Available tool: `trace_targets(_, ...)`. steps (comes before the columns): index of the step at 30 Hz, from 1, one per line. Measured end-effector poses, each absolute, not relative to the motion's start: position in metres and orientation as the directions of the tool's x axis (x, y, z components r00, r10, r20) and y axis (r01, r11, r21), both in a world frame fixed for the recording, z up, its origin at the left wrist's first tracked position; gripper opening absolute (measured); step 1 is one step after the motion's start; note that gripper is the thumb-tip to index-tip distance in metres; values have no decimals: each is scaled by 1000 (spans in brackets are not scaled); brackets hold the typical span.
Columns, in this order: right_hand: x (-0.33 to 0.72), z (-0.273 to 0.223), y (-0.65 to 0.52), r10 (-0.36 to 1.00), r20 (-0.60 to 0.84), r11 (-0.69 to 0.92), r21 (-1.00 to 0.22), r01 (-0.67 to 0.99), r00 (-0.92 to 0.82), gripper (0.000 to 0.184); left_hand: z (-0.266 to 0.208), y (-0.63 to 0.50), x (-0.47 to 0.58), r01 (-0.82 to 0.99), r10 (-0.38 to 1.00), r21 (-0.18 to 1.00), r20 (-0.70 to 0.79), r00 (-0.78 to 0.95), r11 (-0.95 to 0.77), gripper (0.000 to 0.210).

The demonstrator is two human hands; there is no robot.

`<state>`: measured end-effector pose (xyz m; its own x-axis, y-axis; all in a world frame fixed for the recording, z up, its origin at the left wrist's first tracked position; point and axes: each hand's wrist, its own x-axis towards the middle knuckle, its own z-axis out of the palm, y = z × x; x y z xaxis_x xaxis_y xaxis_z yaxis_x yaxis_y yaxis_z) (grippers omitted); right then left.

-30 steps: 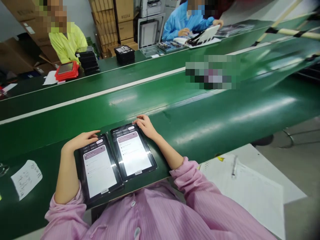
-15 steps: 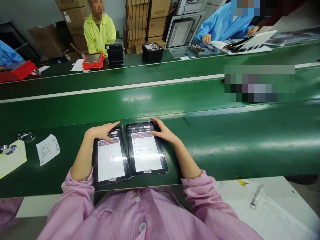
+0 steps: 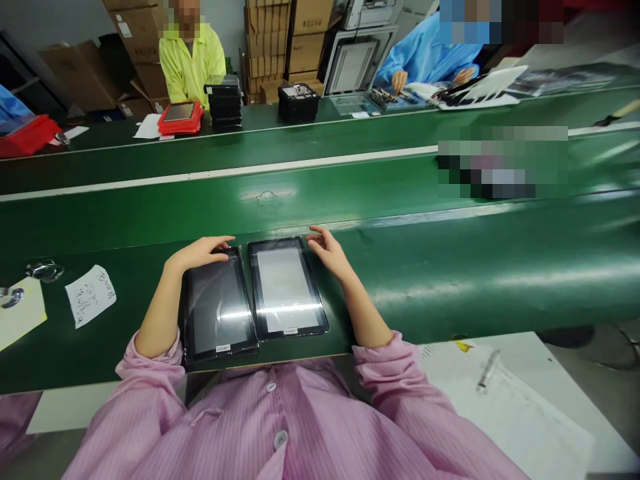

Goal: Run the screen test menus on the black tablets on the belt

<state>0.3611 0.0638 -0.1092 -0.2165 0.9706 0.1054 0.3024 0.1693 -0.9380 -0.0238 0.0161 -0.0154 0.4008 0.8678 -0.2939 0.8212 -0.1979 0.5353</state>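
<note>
Two black-framed tablets lie face up side by side on the green bench. The left tablet (image 3: pixel 220 310) has a dark grey screen and a small white label on its lower edge. A pale, blank screen shows on the right tablet (image 3: pixel 287 290). My left hand (image 3: pixel 203 252) rests over the top left corner of the left tablet, thumb and fingers apart. Just off the upper right corner of the right tablet is my right hand (image 3: pixel 326 250), its fingers loosely spread with nothing in them.
A handwritten paper slip (image 3: pixel 91 295) and a yellow sheet (image 3: pixel 20 313) lie to the left. Beyond the green belt (image 3: pixel 200 207), co-workers sit near a stack of black devices (image 3: pixel 225 103), red-cased tablets (image 3: pixel 181 119) and a black bin (image 3: pixel 299 102). Papers (image 3: pixel 505 400) lie lower right.
The menus on both tablets are gone: the left screen turned dark, the right one pale and blank. My right hand moved off its tablet; my left fingers drew back toward the top edge.
</note>
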Motion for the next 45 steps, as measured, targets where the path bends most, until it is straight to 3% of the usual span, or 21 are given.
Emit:
trace_targets(3, 359, -104, 36, 951, 72, 173, -930, 323, -302, 73, -12, 4, -22, 824, 777, 481, -378, 503, -299, 106)
trace_targets(6, 354, -102, 9, 930, 88, 206, -929, 307, -357, 84, -16, -5, -16, 831, 727, 405, -424, 540, -381, 127)
trace_targets(11, 359, -105, -2, 935, 58, 153, -956, 249, -349, 86, -25, -13, 4, 907, 783, 238, -459, 421, -348, 137)
trace_targets(14, 365, -110, 5, 945, 52, 119, -974, 192, -322, 85, -21, -13, 6, 910, 780, 250, -471, 412, -330, 138)
trace_targets(17, 370, -117, 11, 966, 12, 46, -991, 127, -258, 66, -16, -10, 1, 878, 765, 345, -445, 465, -333, 134)
trace_targets(20, 372, -122, 14, 974, -54, -28, -993, 118, -221, 45, -15, -7, 1, 849, 766, 393, -400, 503, -353, 113)
trace_targets(24, 372, -120, 14, 976, -98, -75, -990, 123, -195, 40, -16, -7, 12, 883, 766, 331, -453, 457, -332, 77)
trace_targets(27, 371, -116, 13, 976, -121, -100, -988, 120, -181, 39, -15, -7, 19, 892, 755, 312, -482, 445, -327, 67)
trace_targets(36, 370, -110, 9, 978, -115, -89, -985, 146, -177, 35, -16, -2, 21, 885, 754, 312, -468, 460, -346, 64)
trace_targets(45, 368, -113, 11, 975, -83, -44, -981, 189, -204, 46, -19, 0, 16, 880, 786, 351, -419, 454, -321, 73)
